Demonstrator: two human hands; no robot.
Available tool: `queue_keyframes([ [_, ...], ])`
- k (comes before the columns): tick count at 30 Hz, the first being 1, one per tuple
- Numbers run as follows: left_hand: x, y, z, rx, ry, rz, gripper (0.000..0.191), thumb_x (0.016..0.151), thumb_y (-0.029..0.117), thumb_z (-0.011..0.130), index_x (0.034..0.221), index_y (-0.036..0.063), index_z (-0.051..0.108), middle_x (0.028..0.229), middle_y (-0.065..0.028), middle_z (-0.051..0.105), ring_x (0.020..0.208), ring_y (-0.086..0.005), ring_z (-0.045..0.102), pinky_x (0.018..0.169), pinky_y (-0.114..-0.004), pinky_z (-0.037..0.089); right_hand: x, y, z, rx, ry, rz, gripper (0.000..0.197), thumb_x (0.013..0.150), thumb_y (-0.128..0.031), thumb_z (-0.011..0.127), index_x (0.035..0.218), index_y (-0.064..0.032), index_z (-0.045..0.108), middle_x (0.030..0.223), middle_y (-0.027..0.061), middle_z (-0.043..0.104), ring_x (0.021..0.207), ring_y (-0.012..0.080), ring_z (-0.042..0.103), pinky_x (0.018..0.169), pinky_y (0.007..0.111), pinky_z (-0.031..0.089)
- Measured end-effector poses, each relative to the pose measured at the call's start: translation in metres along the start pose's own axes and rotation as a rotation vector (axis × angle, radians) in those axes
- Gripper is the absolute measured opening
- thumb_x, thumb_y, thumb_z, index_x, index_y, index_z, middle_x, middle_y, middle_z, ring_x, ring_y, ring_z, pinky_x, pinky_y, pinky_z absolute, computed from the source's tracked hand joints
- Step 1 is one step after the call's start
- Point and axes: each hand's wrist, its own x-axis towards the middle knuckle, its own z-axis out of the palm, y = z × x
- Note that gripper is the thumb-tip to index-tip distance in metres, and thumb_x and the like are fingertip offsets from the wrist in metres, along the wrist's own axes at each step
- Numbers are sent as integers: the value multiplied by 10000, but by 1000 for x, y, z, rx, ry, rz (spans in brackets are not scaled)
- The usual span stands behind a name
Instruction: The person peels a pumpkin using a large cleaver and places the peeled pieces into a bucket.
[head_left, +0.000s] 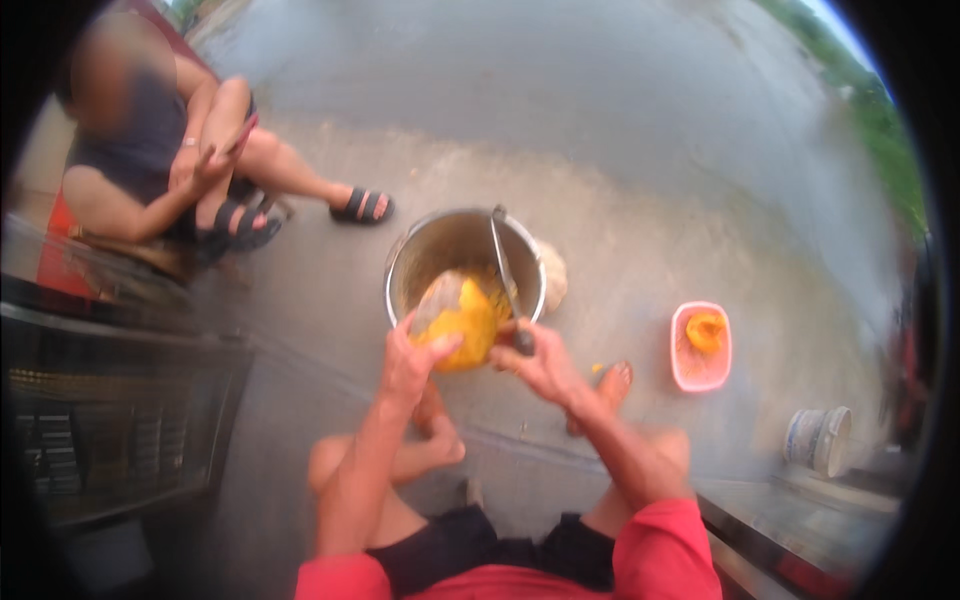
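Note:
My left hand (412, 356) grips a partly peeled pumpkin piece (465, 330) by its left side, thumb laid across the orange flesh. Grey-tan rind still covers its upper left. In my right hand (544, 360) is the dark handle of a long knife (506, 274); its thin blade points away from me over the bucket. Fingertips of that hand are close to the pumpkin's right edge. Below and beyond the pumpkin stands a metal bucket (424, 232) with yellow-orange scraps (499, 292) inside. Motion blur hides whether the blade touches the bucket's rim.
A pink plastic basin (679, 360) holding an orange pumpkin piece (705, 331) sits to the right on the concrete floor. A whitish pail (817, 441) lies farther right. At left, a seated person (142, 142) holds a phone. A dark glass-fronted cabinet (127, 420) stands nearby.

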Motion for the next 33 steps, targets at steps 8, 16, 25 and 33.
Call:
queue_keyframes([
  [8,20,8,-25,106,-103,70,540,760,189,853,1183,-65,635,1070,-126,723,964,-186,706,848,-302,570,-31,-31,-20,-773,-30,-257,209,713,-113,719,914,-144,671,771,106,671,724,364,645,630,436,505],
  [16,11,-6,-42,133,-232,13,626,731,302,898,1179,-41,624,1062,-87,721,957,-145,697,834,-295,572,-29,-34,-16,-793,-108,-320,224,672,-28,674,880,-105,642,750,134,649,708,362,642,622,433,507],
  [25,7,2,-37,251,-229,-100,701,686,416,917,1178,7,631,1049,-74,711,964,-157,695,857,-303,559,-25,-37,-17,-864,-272,-263,279,682,-83,724,940,-82,617,852,140,689,818,373,671,684,477,522],
  [33,3,3,-38,299,-249,-219,601,726,271,896,1194,-12,645,1069,-76,712,956,-143,683,855,-292,537,-22,-39,-16,-897,-333,-241,270,689,-88,709,950,-81,639,837,147,699,823,374,673,694,488,523],
])
